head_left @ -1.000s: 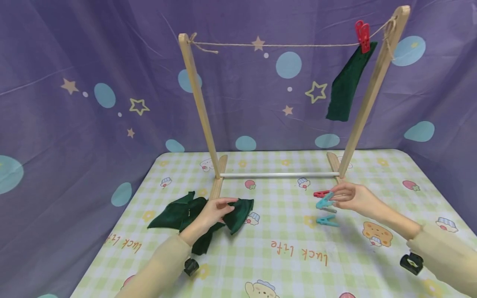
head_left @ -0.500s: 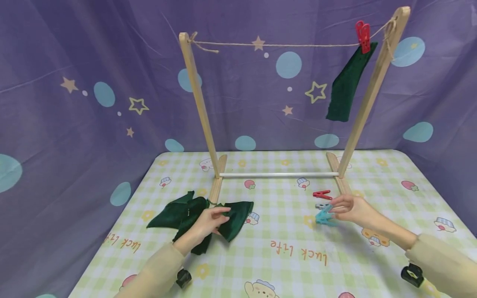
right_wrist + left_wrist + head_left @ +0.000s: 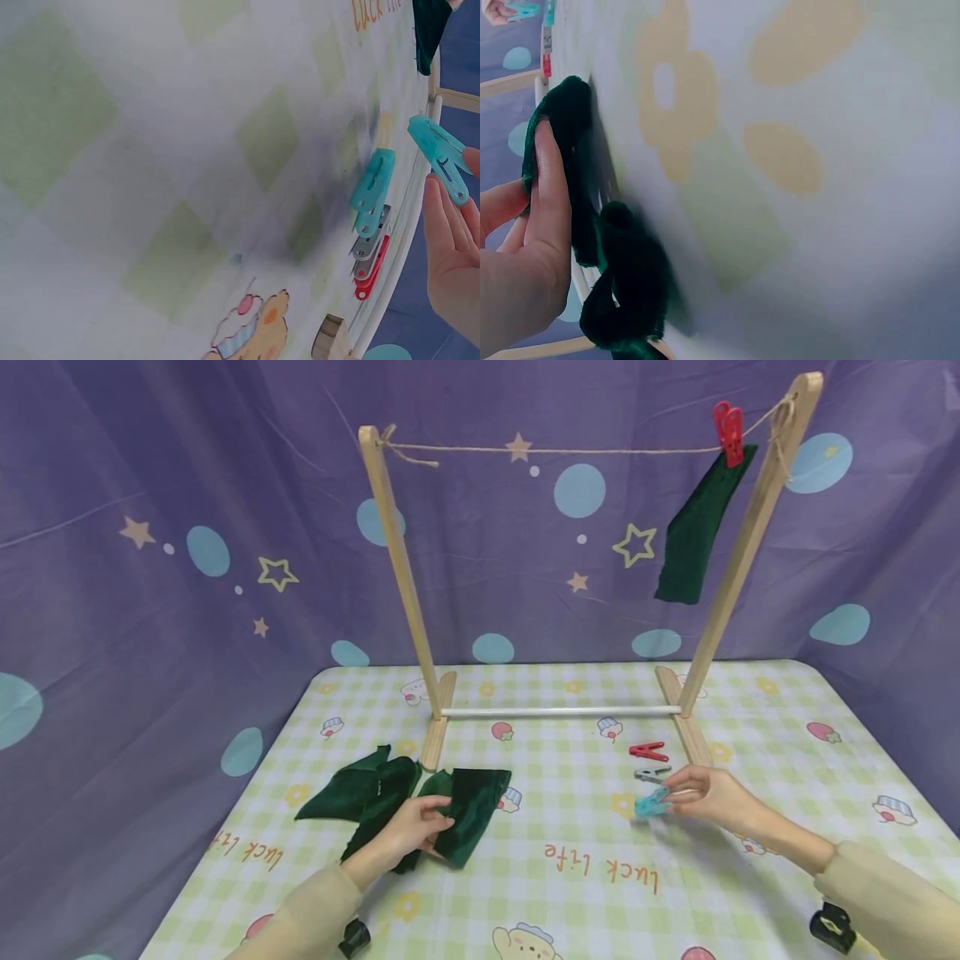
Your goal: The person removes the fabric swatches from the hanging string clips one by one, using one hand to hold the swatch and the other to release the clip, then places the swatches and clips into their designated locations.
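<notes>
Pinching left hand (image 3: 411, 828): thumb and fingers brought together with only fabric between them.
Held green cloth (image 3: 480, 814): caught by its 9 o'clock side, the rest fanning out toward 3 o'clock; cannot tell whether its lower edge touches the table (image 3: 585, 918).
Pinching right hand (image 3: 712, 797): thumb and fingers parted just by a peg's handles.
Held blue peg (image 3: 430, 141): above the table, nose pointing away from the hand toward 9 o'clock in the head view.
Step in hand: judged to be collecting a cloth and a peg together, ready for pegging up; nothing of this pair is on the line yet.
Next move: probably calls for raising the cloth to the line, then squeezing the peg handles over both.
Loose pegs: blue peg (image 3: 373, 187) at 9 o'clock from the right hand, grey peg (image 3: 643, 773) and red peg (image 3: 639, 750) toward 10.
Other green fabric (image 3: 375, 789): crumpled on the table, between 10 and 11 o'clock from the left hand.
Line (image 3: 555, 450): strung across the wooden rack (image 3: 402, 568), about 1 o'clock from the left hand.
Hanging green cloth (image 3: 693, 539): under a clipped red peg (image 3: 730, 437), at the line's 3 o'clock end.
</notes>
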